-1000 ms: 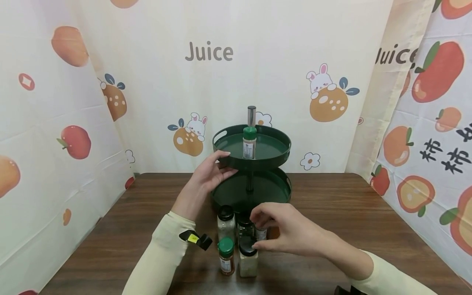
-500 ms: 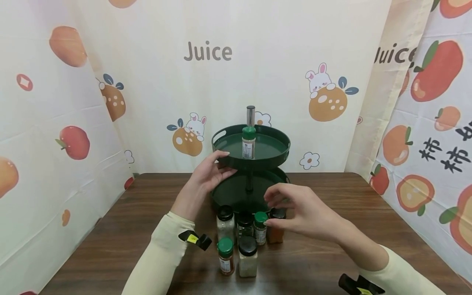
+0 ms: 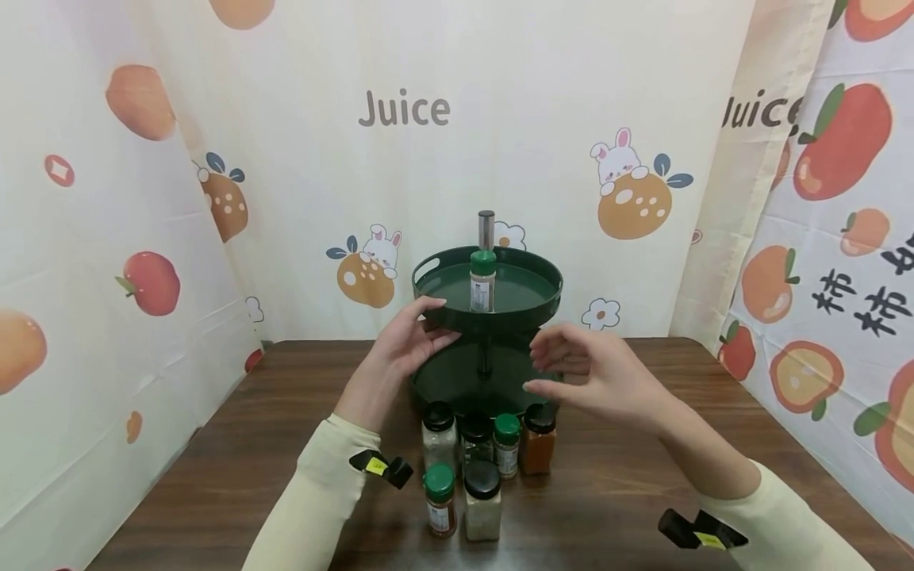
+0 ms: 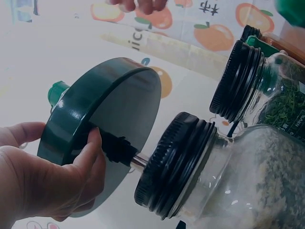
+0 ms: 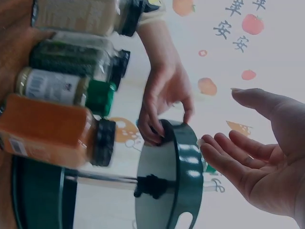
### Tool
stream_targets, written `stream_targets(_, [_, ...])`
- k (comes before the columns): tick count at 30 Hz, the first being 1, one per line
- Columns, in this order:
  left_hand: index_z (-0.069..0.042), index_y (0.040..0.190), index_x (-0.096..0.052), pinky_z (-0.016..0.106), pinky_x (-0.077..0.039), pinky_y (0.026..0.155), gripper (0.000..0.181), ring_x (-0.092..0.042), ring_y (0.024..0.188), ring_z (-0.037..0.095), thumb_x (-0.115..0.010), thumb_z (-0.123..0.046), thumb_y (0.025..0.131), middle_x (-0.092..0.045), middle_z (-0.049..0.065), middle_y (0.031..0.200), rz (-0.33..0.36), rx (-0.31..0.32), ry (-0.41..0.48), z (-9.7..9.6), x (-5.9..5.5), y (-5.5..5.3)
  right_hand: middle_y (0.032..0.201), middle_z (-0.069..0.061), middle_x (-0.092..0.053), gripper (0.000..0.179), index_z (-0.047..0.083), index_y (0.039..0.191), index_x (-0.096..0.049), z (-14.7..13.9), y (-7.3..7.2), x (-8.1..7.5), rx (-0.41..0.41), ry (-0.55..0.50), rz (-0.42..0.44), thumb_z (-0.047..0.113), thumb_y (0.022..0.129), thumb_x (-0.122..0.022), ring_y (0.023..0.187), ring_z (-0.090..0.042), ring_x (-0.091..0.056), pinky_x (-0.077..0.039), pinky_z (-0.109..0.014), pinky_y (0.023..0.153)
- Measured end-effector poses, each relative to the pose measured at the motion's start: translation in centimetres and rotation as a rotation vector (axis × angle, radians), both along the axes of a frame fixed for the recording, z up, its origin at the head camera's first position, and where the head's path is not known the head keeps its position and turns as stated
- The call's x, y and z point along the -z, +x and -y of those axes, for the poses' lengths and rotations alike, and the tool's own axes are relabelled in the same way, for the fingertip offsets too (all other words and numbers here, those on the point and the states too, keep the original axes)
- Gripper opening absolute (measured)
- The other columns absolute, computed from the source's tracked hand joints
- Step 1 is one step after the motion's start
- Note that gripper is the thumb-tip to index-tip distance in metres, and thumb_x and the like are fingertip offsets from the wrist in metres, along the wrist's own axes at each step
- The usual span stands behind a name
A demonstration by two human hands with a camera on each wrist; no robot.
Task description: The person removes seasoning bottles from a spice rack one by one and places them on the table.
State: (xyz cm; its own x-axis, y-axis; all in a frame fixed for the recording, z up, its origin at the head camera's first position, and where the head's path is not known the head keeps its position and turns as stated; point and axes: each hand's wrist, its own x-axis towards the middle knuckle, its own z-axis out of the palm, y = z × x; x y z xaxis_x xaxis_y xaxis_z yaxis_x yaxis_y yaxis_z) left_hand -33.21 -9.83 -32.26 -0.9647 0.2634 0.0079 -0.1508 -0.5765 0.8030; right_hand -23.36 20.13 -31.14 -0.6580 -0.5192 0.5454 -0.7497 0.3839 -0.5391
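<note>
My left hand (image 3: 403, 341) grips the left rim of the upper green tray (image 3: 493, 321), thumb on its outer side and fingers beneath. On that tray a green-capped spice bottle (image 3: 482, 292) stands upright in front of the metal pole (image 3: 486, 230). Bent but holding nothing, my right hand (image 3: 603, 377) hovers by the stand's right side, its palm turned towards the trays. Part of the lower green tray (image 3: 457, 377) is hidden by this hand and the jars. In the right wrist view, the fingertips (image 5: 206, 143) appear close to the upper tray's wall.
Before the stand is a row: a whitish-grain jar (image 3: 439, 444), a herb jar (image 3: 477, 448), a green-capped bottle (image 3: 508, 454) and an orange-powder jar (image 3: 539, 448). Nearer me are a green-capped bottle (image 3: 440, 507) and a pale-powder jar (image 3: 483, 511) on the wooden table (image 3: 628, 507).
My right hand has moved up and to the right, from over the jars to beside the stand, uncovering the green-capped bottle and orange-powder jar. My left hand has stayed on the upper tray.
</note>
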Motion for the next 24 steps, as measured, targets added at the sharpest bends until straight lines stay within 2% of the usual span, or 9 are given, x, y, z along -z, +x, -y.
stream_targets(5, [-0.016,0.156,-0.032,0.051,-0.041,0.117,0.061,-0.055,0.123,0.032,-0.060,-0.010,0.102,-0.046,0.017,0.140,-0.002,0.001,0.005,-0.1,0.1,0.0,0.109,0.002,-0.072,0.040,0.016,0.124,-0.066,-0.6,-0.7,-1.5,0.044,-0.053,0.009,0.018,0.090,-0.086,0.101,-0.015,-0.073,-0.063,-0.035,0.090])
stream_targets(12, [-0.016,0.156,-0.032,0.051,-0.040,0.118,0.059,-0.056,0.122,0.030,-0.059,-0.011,0.103,-0.045,0.016,0.140,-0.009,0.007,0.000,0.0,0.1,0.0,0.111,-0.004,-0.073,0.042,0.010,0.127,-0.067,-0.9,-1.8,-3.3,0.111,-0.041,-0.012,0.021,0.091,-0.086,0.102,-0.012,-0.073,-0.061,-0.028,0.090])
stream_targets(18, [-0.016,0.156,-0.032,0.051,-0.039,0.119,0.057,-0.055,0.121,0.029,-0.057,-0.012,0.105,-0.045,0.015,0.139,-0.024,0.021,-0.005,0.1,0.0,-0.1,0.113,-0.001,-0.074,0.039,0.017,0.125,-0.069,-0.7,-2.4,-4.2,0.137,-0.014,-0.039,0.025,0.091,-0.086,0.102,-0.009,-0.072,-0.061,-0.035,0.094])
stream_targets(24, [-0.016,0.156,-0.032,0.051,-0.040,0.119,0.057,-0.054,0.123,0.030,-0.057,-0.011,0.105,-0.045,0.015,0.139,-0.016,0.024,-0.008,0.1,0.0,-0.2,0.112,-0.003,-0.074,0.040,0.014,0.128,-0.068,-0.2,-3.8,-5.1,0.132,-0.001,-0.059,0.024,0.092,-0.085,0.102,-0.013,-0.073,-0.060,-0.039,0.096])
